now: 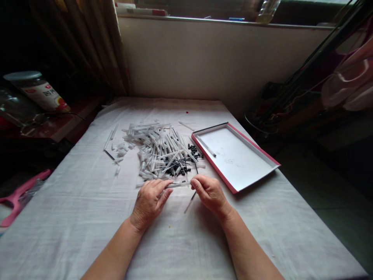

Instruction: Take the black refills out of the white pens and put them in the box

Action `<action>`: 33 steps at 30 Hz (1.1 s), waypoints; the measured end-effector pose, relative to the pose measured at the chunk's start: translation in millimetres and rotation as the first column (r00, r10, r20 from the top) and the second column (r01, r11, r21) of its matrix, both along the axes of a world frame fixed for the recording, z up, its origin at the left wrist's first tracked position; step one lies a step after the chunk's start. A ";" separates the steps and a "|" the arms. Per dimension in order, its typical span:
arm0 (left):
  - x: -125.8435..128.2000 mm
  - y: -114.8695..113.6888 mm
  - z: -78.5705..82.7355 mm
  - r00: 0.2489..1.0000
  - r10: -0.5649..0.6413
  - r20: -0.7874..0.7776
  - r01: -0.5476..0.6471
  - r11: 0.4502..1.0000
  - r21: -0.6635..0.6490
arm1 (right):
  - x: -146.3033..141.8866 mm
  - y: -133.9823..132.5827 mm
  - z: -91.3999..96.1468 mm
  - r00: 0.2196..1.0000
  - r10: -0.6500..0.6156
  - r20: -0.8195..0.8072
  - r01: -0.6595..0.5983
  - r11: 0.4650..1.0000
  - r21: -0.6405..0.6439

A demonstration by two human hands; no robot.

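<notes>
My left hand (151, 199) is closed around a clear pen barrel (179, 185), which lies level just in front of a heap of pen parts. At the barrel's right end, the thumb and fingers of my right hand (209, 190) are pinched together. A thin pen refill (190, 203) slants out below my right fingers; whether they grip it or it lies under them I cannot tell. Beyond both hands spreads the heap of clear pen barrels and caps (160, 146), with small black plugs (177, 167) on its near right side.
To the right lies a shallow white box lid with a red rim (215, 165), and one pen (207, 146) is inside it. A few loose parts (110, 140) are left of the heap. A pink-handled object (17, 198) and a lidded jar (43, 93) stand off the table's left side.
</notes>
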State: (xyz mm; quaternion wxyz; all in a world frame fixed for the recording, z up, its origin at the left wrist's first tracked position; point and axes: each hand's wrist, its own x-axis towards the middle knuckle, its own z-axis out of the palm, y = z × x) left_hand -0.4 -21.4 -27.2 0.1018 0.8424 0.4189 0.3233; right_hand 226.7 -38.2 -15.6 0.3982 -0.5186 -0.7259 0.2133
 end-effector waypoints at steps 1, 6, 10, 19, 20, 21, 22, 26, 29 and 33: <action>-1.4 0.4 1.3 1.000 0.011 -0.016 -0.011 1.000 0.000 | 1.0 0.3 0.6 1.000 -0.016 -0.016 0.017 1.000 0.017; -3.5 1.3 4.9 0.998 0.048 0.039 -0.047 0.999 -0.023 | 2.5 1.6 0.4 0.998 -0.042 -0.056 0.042 0.999 0.009; -0.8 1.3 3.6 0.986 0.062 0.152 -0.050 0.995 -0.082 | 3.0 2.4 -0.3 0.993 -0.047 -0.108 0.043 0.998 -0.042; 13.8 5.2 0.8 0.995 -0.006 0.100 0.013 0.998 -0.064 | 5.0 -0.1 2.0 0.998 0.050 0.043 -0.046 0.996 -0.073; 15.2 6.1 0.7 0.996 -0.016 0.083 0.021 0.998 -0.055 | 4.8 -0.4 1.9 0.993 0.063 0.097 -0.057 0.997 -0.061; 16.1 7.4 0.6 0.998 -0.019 0.068 0.022 0.998 -0.051 | 5.1 -0.6 2.0 0.987 0.062 0.147 -0.055 0.997 -0.054; 16.6 9.0 0.5 0.998 -0.014 0.056 0.017 0.999 -0.052 | 6.1 -0.7 2.3 0.981 0.050 0.187 -0.041 0.998 -0.051; 18.0 20.6 2.4 0.999 0.046 0.024 -0.045 0.998 -0.037 | 16.0 -0.3 4.4 0.956 -0.020 0.291 0.049 0.995 -0.091; 25.5 31.6 6.1 0.994 0.085 -0.066 -0.087 0.995 -0.039 | 24.8 1.8 4.4 0.935 -0.117 0.334 0.153 0.985 -0.084; 45.0 40.0 14.7 0.918 0.202 -0.342 -0.224 0.974 -0.028 | 30.5 5.5 1.6 0.919 -0.293 0.263 0.310 0.950 -0.026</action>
